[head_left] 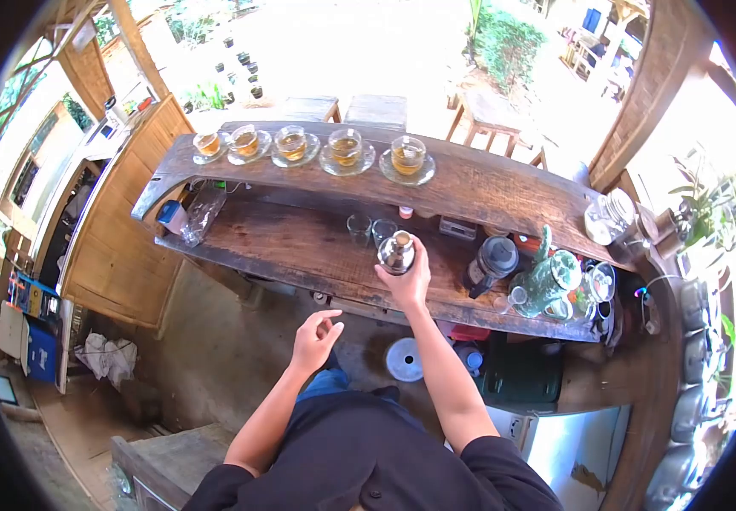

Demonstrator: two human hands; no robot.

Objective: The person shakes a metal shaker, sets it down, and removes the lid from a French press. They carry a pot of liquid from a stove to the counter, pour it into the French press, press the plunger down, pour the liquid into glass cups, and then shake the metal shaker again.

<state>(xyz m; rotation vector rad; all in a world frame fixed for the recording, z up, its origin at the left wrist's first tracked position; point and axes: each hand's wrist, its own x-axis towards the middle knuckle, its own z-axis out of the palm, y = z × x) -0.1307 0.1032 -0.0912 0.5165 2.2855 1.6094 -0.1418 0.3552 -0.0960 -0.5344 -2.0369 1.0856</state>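
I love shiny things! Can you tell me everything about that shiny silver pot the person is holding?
The shiny silver pot is small and rounded, and looks like polished metal that mirrors the light. It narrows toward a pale top, too small to tell if that is a lid. It stands roughly upright at the lower wooden counter, just in front of two clear glasses. The right hand wraps around it from below. Whether it rests on the counter cannot be told.

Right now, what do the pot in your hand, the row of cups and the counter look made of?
Pot in the right hand: likely polished metal, mirror glints. Cups: clear glass, amber liquid shows through. Counter: rough, grained wood.
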